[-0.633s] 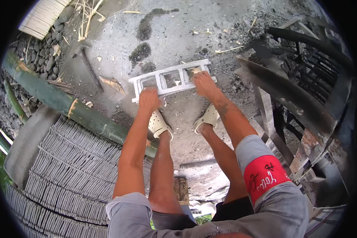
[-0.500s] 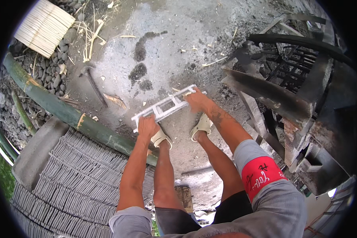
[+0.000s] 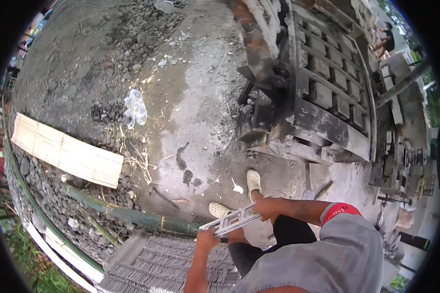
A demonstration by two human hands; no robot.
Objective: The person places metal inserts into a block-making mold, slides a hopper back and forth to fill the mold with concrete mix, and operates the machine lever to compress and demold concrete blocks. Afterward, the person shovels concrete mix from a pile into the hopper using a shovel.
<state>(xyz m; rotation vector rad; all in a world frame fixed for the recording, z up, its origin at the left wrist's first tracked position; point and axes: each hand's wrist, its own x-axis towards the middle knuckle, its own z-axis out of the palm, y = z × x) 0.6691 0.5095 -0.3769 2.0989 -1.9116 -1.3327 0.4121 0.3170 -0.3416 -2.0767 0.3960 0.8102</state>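
Head view: I am looking down as both hands carry a pale grey frame [image 3: 231, 222], a flat mould with open cells, level across the front of my body, just above my light shoes [image 3: 253, 181]. The left hand [image 3: 208, 240] is closed around the near-left end of the frame; the right hand [image 3: 265, 208] is closed over its far-right end, fingers wrapped on the rail. Neither hand shows any gap from the frame.

In my judgement, carrying it well means keeping both grips firm at opposite ends, holding the frame level, and stepping carefully, since the ground is cluttered. A green bamboo pole [image 3: 132, 215] lies just ahead of my left foot, with loose gravel [image 3: 39, 180] and a pale plank [image 3: 66, 156] beyond it. Stacked grey tiles [image 3: 166, 263] sit near my left side, below the frame. To the right stands a dark block machine [image 3: 318, 93] holding rows of grey blocks, well apart from the frame. A crumpled plastic bag [image 3: 135, 108] lies on the concrete further ahead.
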